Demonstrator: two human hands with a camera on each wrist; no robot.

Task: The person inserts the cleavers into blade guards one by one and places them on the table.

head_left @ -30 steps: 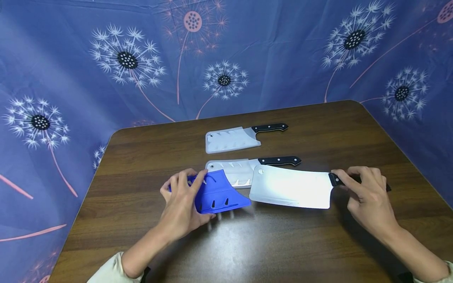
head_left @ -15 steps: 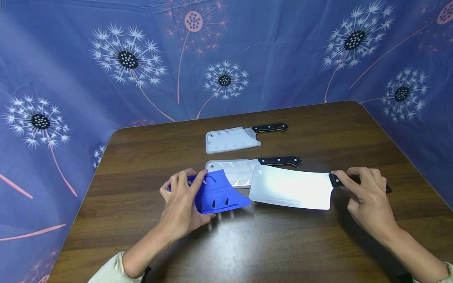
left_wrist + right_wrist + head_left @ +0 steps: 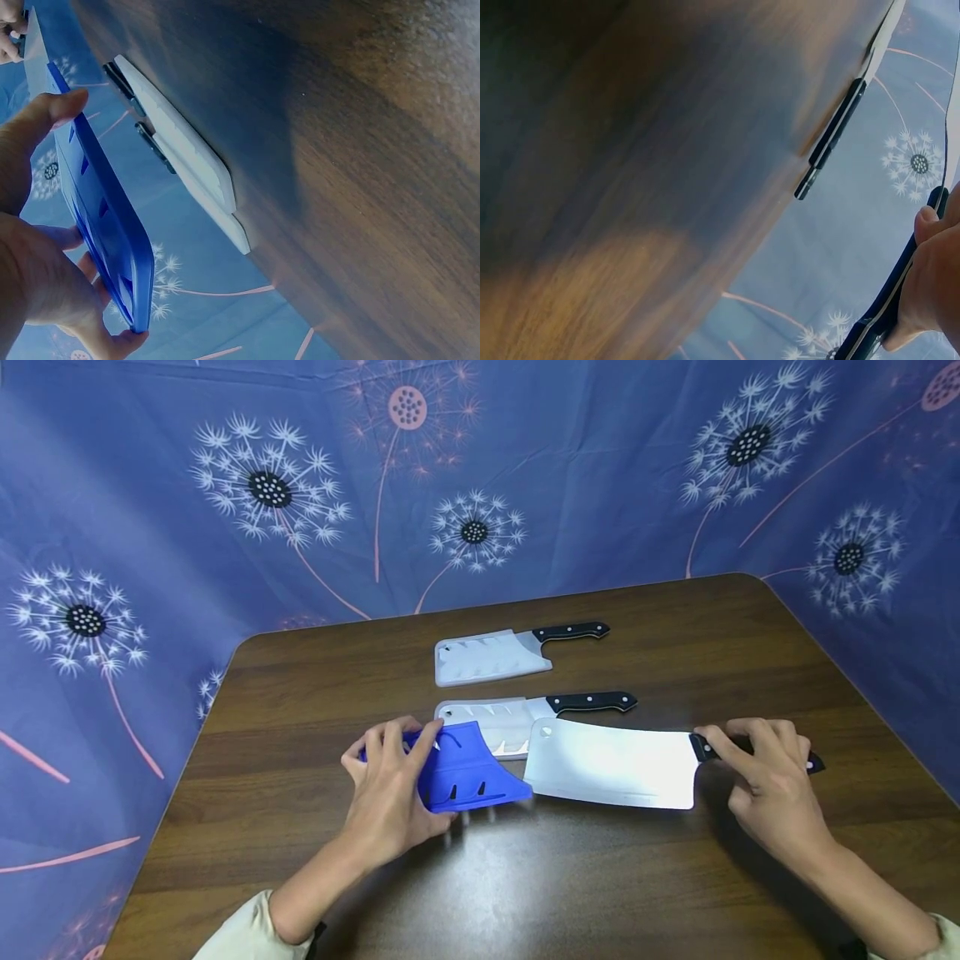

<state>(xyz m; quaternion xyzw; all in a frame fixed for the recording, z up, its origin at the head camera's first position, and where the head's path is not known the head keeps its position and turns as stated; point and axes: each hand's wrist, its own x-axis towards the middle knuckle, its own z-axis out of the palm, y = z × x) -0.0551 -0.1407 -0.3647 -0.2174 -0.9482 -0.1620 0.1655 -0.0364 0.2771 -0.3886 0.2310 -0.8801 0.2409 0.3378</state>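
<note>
My left hand [image 3: 390, 793] grips a blue plastic blade cover [image 3: 468, 768] by its closed end, thumb below and fingers above, as the left wrist view also shows. In my right hand [image 3: 776, 785] is a large cleaver [image 3: 611, 764], held by its black handle [image 3: 889, 292]. Its bare steel blade points left, and its front end lies right by the cover's lower right corner; whether they touch I cannot tell. Both things are held above the table. Behind them lies a knife in a clear cover [image 3: 487, 722], partly hidden by the blue cover and the blade.
Farther back on the brown wooden table [image 3: 315, 693] lies another cleaver in a whitish cover [image 3: 491, 658], its black handle to the right. A blue cloth [image 3: 585, 485] with dandelion prints hangs behind the table.
My right hand has brought the cleaver slightly left and toward me, so its front end is a little nearer the blue blade cover. The left hand has barely shifted.
</note>
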